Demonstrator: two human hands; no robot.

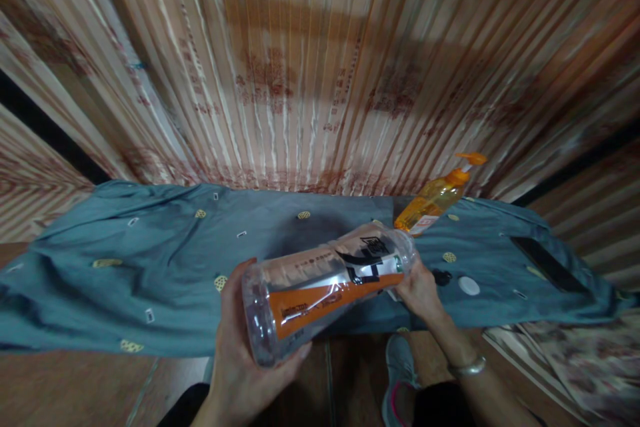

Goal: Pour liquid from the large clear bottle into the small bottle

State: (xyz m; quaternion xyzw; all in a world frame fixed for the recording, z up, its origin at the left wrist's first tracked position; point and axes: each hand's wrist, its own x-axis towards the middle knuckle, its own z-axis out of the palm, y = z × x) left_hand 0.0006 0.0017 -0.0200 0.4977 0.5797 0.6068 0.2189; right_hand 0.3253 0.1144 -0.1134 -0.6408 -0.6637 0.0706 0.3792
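I hold a large clear plastic bottle [320, 290] tilted sideways above the cloth, its orange, white and black label facing me. My left hand [250, 347] is wrapped around its left end, thumb below and fingers behind. At the right end, my right hand [419, 287] grips the bottle from behind and below, its fingers partly hidden. A small whitish bit shows under that hand; I cannot make out what it is. Just beyond the bottle's right end stands an orange pump bottle [434, 201] with a see-through body.
A blue-grey patterned cloth [170, 280] covers the narrow surface. To the right lie a small black object [443, 277], a round white lid-like disc [469, 285] and a dark flat phone-like slab [547, 263]. A patterned curtain [300, 80] hangs close behind.
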